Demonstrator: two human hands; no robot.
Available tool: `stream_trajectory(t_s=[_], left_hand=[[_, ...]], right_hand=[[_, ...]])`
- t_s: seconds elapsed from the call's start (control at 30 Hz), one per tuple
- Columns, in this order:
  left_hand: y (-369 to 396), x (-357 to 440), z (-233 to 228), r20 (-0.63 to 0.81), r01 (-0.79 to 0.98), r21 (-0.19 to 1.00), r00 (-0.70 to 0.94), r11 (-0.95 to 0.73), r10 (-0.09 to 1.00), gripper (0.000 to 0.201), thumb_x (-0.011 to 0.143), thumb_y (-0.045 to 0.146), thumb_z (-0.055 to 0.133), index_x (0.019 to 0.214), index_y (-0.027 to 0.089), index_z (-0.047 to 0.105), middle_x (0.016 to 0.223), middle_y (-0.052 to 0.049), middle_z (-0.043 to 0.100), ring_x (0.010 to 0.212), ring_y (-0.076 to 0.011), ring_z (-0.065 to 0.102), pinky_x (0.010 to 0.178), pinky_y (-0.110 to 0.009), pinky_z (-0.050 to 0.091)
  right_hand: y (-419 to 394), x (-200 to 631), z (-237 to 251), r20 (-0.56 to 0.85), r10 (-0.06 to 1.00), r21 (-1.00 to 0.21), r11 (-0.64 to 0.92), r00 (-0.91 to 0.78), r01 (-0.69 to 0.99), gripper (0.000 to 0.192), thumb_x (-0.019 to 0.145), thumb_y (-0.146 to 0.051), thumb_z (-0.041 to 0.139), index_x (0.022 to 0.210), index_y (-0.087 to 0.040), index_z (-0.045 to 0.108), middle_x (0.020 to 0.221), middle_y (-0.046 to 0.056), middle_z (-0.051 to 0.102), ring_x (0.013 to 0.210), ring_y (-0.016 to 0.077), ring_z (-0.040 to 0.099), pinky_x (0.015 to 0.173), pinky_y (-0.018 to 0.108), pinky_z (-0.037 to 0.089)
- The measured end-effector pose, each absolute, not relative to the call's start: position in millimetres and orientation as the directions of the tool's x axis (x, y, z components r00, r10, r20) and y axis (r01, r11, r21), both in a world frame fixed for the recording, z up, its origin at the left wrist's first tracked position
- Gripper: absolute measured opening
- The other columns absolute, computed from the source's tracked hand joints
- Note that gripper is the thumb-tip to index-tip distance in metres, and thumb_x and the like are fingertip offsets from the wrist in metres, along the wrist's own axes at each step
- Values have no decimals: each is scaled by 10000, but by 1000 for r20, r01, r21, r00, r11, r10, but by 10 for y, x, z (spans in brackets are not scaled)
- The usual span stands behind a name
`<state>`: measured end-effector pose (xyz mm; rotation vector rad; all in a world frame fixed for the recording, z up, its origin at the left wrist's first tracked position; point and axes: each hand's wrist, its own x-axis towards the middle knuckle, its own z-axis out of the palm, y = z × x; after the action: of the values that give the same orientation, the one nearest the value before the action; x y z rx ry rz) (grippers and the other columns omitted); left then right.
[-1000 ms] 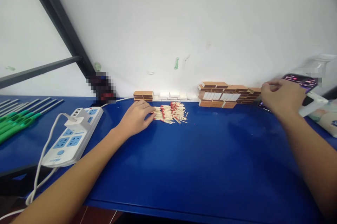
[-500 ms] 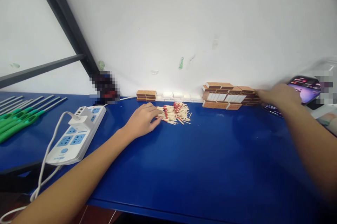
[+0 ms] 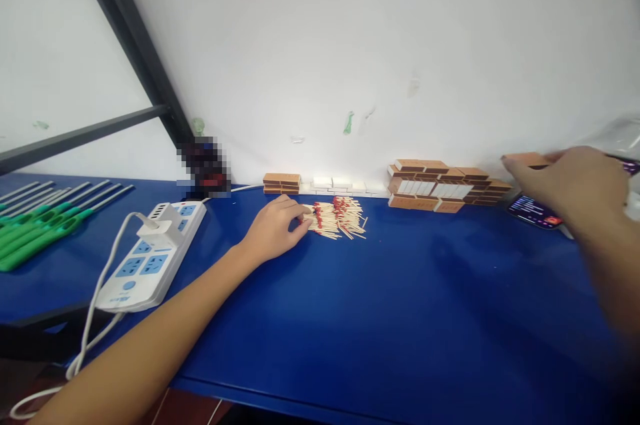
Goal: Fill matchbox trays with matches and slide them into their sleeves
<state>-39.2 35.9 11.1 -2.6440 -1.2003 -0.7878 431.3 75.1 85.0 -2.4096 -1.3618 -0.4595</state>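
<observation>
A loose pile of matchsticks (image 3: pixel 327 217) with red heads lies on the blue table. At the pile's left end my left hand (image 3: pixel 277 226) has its fingers curled round some of the sticks. On the right, my right hand (image 3: pixel 583 178) grips a brown matchbox (image 3: pixel 529 160), raised above the table; its fingertips are partly hidden. Beside that hand is a stack of brown and white matchboxes (image 3: pixel 425 202) against the wall. A phone (image 3: pixel 535 212) with a lit screen is partly covered by the right hand.
Behind the pile stand white box pieces (image 3: pixel 333 184) and a small matchbox stack (image 3: pixel 281 183). To the left lie a white power strip (image 3: pixel 163 272) with a plugged-in charger (image 3: pixel 160 226) and several green-handled rods (image 3: pixel 45 232). A dark metal frame (image 3: pixel 120 35) slants up the wall.
My right hand has moved right from the end of the stack, and a brown matchbox now shows in it. My left hand stays at the matchsticks. The view has shifted slightly.
</observation>
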Motion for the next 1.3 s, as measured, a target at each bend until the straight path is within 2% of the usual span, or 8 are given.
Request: stream_trajectory(t_s=[0.13,0.27,0.47,0.63,0.73,0.83,1.07,1.3], left_hand=[[601,-250,144,482,800,89,487,-593,728,205,1008,296,618,1149,179,711,1074,-89,738,1019,-252,660,897,-382,540],[1010,-67,181,437,841,41,470,-539,767,287,1038,283,579,1284,155,651,1093,-121,710,1071,-278,644,947,-410,505],[1298,28,266,396,854,2,477,-520,785,133,1002,198,616,958,136,726,1045,-141,667,1044,-302,626,905,-421,499],[938,-75,376,445,812,15,517,-583,731,166,1023,233,597,997,137,730,1166,-162,640,1112,-315,591,969,-475,487],[513,-106,379,424,741,46,593,-670,685,102,992,232,662,967,157,726,1200,-129,666,1107,-270,609,1006,-435,493],[104,-89,314,399,658,112,657,-745,640,112,985,287,692,935,189,713,1120,-66,716,1077,-231,636,972,-372,519],[-179,-27,73,348,383,567,691,-729,634,291,884,295,821,1137,208,707,1113,-47,747,1069,-226,673,985,-377,518],[-149,-72,8,312,385,661,639,-644,703,418,843,339,865,1217,245,703,1181,-50,753,1099,-241,676,1004,-398,521]], right_hand=[[291,3811,670,179,906,-426,-279,383,861,621,885,-728,605,1065,-149,741,923,149,777,783,270,707,726,375,471],[-6,3289,247,-14,990,-400,-131,137,907,544,822,-704,664,1013,-195,666,852,99,760,723,283,701,596,358,461],[16,3155,99,93,995,-226,-21,43,974,631,899,-690,590,1238,-157,587,880,128,750,762,323,716,576,351,422],[277,2972,222,281,912,-260,372,-299,891,249,961,-418,620,1082,-209,681,894,71,732,814,247,694,687,335,472],[509,2738,256,309,837,-250,530,-452,810,200,971,-362,632,1053,-207,729,1009,97,737,922,248,688,797,350,507],[719,2542,263,268,833,-217,542,-484,812,246,970,-356,653,1121,-185,745,1083,121,744,966,260,687,855,368,509],[886,2407,239,182,856,-142,509,-483,849,208,938,-340,702,1055,-183,769,1034,101,780,923,257,704,808,354,501],[868,2402,257,167,858,-86,503,-486,860,210,981,-352,644,948,-193,777,958,94,786,882,256,700,755,360,489]])
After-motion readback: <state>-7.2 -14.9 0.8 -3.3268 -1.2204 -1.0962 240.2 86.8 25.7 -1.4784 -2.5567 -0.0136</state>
